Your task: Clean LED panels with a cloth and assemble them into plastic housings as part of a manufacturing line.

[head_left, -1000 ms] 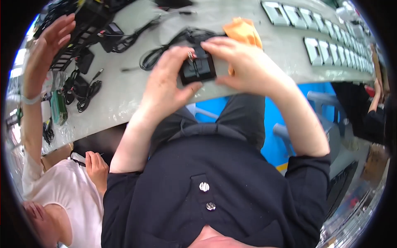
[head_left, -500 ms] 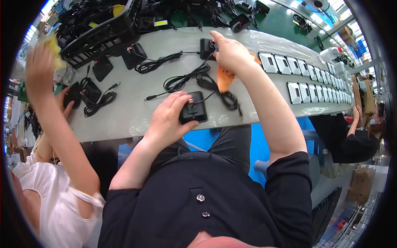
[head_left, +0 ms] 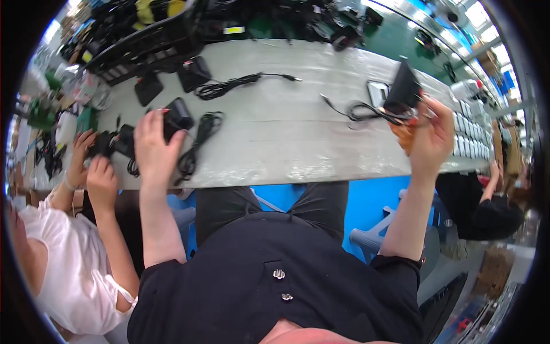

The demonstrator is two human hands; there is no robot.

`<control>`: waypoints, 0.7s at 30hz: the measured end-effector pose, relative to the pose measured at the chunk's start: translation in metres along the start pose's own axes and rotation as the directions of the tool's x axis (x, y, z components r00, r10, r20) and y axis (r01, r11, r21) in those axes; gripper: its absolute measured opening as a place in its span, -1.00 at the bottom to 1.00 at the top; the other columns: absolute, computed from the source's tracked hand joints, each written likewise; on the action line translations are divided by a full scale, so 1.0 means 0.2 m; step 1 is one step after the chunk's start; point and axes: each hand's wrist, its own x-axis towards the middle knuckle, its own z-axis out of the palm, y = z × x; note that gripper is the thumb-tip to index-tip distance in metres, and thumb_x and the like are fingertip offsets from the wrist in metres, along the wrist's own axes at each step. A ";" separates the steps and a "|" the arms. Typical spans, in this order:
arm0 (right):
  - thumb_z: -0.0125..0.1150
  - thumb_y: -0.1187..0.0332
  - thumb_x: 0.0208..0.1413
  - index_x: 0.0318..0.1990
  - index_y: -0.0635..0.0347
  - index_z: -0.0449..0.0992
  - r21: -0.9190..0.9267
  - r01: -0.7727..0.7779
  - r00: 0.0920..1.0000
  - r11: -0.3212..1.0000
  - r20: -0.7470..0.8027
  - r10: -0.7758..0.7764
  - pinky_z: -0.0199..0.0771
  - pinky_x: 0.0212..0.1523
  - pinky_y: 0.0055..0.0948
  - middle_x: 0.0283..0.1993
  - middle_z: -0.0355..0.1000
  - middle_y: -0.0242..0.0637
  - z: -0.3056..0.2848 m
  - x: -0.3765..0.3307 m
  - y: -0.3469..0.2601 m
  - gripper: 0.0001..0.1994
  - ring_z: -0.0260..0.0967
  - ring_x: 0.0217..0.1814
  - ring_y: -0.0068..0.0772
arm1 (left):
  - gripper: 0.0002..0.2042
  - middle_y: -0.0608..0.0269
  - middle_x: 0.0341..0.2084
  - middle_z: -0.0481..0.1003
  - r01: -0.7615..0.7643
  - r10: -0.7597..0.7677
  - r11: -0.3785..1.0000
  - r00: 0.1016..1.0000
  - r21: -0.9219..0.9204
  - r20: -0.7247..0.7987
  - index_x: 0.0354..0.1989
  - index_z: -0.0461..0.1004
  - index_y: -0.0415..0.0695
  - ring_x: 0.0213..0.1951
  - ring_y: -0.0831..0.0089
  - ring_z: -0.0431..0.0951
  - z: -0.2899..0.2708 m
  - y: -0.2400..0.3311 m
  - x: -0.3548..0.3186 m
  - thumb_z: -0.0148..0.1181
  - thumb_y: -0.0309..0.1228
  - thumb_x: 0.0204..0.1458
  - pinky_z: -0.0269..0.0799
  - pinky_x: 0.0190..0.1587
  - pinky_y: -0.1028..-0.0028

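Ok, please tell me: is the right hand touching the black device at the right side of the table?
Touching. The head view shows it: the fingers of the right hand meet the near side of the black device, which is held tilted.

The camera sits on the wearer's head, the left one of a side-by-side pair, and it peers steeply down. The dark shirt (head_left: 229,258) looms nearest, filling the lower middle; beyond it stretches the tabletop (head_left: 275,137), with the wearer's hands (head_left: 431,133) over it, farther from the lens. It's a very wide fisheye, black around the corners, bending straight edges and catching a white-clad neighbour (head_left: 80,269) at left and green floor (head_left: 395,40) past the far edge.
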 end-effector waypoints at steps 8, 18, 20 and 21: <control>0.17 0.32 0.22 -0.16 0.22 0.45 0.400 -0.315 0.907 0.861 -0.141 0.398 0.46 -0.49 -0.65 -0.02 0.44 -0.24 -0.59 -0.30 -0.01 -0.83 0.41 -0.49 -0.63 | -0.48 0.06 0.09 0.40 -0.356 0.323 0.835 0.934 -0.419 -0.151 0.17 0.35 -0.12 0.16 0.15 0.36 -0.18 0.83 0.37 0.27 -0.44 -0.03 0.24 0.20 0.29; 0.10 0.51 0.10 0.14 0.41 0.35 0.932 -0.301 0.832 0.203 0.152 0.534 0.69 -0.21 -0.29 0.01 0.45 0.08 -0.45 -0.42 0.05 -0.59 0.55 -0.12 -0.15 | -0.05 -0.11 0.26 0.16 -0.367 0.543 0.755 0.814 -0.544 0.205 0.39 -0.12 -0.06 0.30 0.05 0.16 0.63 1.66 0.48 0.30 -0.03 -0.12 0.05 0.33 0.25; 0.09 0.49 0.13 0.08 0.38 0.40 0.934 -0.315 0.797 0.169 0.164 0.582 0.69 -0.19 -0.26 -0.03 0.47 0.05 -0.45 -0.40 0.05 -0.65 0.56 -0.12 -0.13 | -0.06 -0.12 0.22 0.23 -0.307 0.521 0.739 0.825 -0.600 0.219 0.38 -0.10 -0.07 0.27 0.04 0.20 0.60 1.62 0.47 0.32 -0.06 -0.13 0.09 0.32 0.25; 0.11 0.44 0.19 -0.03 0.32 0.45 0.889 -0.371 0.826 0.267 0.185 0.532 0.67 -0.21 -0.35 -0.06 0.49 -0.05 -0.46 -0.39 0.05 -0.77 0.55 -0.13 -0.27 | -0.07 -0.12 0.18 0.27 -0.293 0.520 0.730 0.824 -0.617 0.224 0.37 -0.08 -0.09 0.25 0.03 0.23 0.56 1.58 0.45 0.34 -0.09 -0.15 0.11 0.30 0.23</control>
